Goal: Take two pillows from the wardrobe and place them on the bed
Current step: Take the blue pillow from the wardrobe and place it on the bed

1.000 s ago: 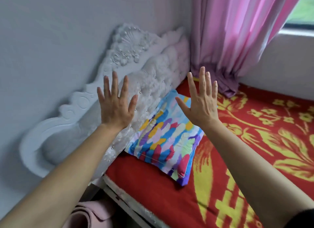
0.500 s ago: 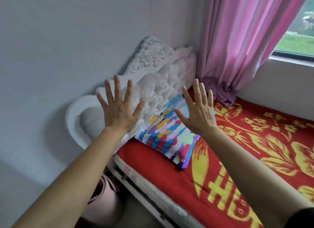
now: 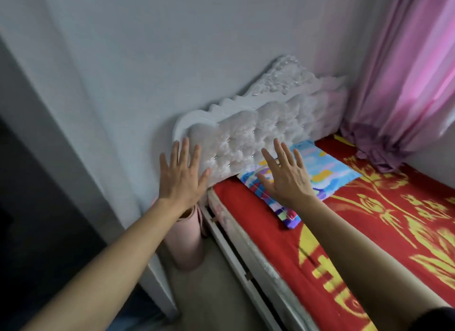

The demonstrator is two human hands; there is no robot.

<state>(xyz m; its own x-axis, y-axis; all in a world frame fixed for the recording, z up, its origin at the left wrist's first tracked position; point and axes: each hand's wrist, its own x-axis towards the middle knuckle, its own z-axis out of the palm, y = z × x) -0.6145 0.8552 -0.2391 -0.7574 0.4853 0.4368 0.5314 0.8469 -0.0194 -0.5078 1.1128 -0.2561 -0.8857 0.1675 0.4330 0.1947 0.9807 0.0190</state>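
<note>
Where it lies, pillow shows multicoloured patches.

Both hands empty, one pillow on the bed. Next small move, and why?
Probably turn left toward the dark opening, which may be the wardrobe, for a second pillow. Only one colourful pillow lies on the red bedspread, by the headboard. The left hand and right hand are both open, fingers spread, holding nothing.

Soft daylight through pink curtain; motion blur; dark left edge.
</note>
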